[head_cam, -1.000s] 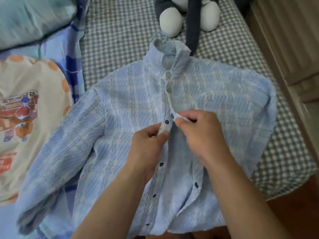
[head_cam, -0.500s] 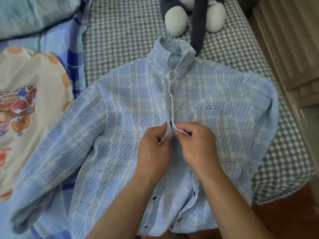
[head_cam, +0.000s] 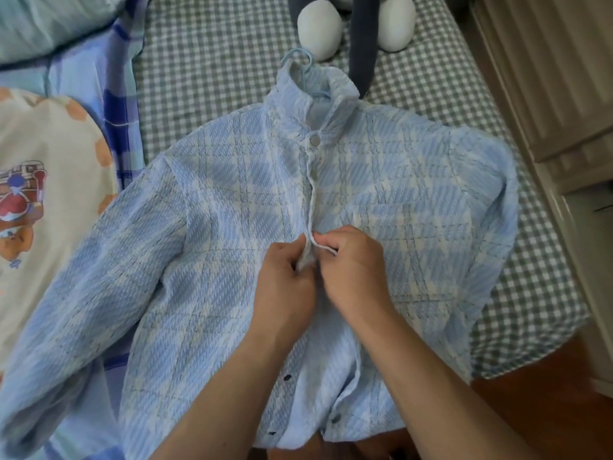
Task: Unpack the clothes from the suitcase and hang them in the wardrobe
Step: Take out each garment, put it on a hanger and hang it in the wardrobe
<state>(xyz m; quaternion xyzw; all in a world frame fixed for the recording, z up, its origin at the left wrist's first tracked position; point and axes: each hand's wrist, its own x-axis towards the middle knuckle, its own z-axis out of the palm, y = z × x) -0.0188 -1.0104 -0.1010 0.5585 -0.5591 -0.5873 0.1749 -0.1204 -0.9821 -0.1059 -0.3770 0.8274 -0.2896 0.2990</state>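
A light blue and white plaid jacket [head_cam: 414, 207] lies face up on the bed, sleeves spread. A pale blue hanger hook [head_cam: 300, 56] pokes out of its collar. My left hand [head_cam: 285, 280] pinches the left edge of the front placket at mid-chest. My right hand [head_cam: 355, 270] pinches the right edge against it, at a snap. The snaps above are closed; those below are open. No suitcase or wardrobe interior is in view.
The grey checked bedsheet [head_cam: 212, 78] lies under the jacket. A cream printed shirt [head_cam: 36, 194] lies at the left on a blue plaid cloth [head_cam: 116, 104]. A plush toy [head_cam: 355, 24] sits beyond the collar. Wooden furniture [head_cam: 557, 78] stands at the right, with wooden floor [head_cam: 544, 400] below.
Both hands have come together at the placket; the gap at mid-chest that showed a dark snap has closed. The view has shifted slightly down the jacket.
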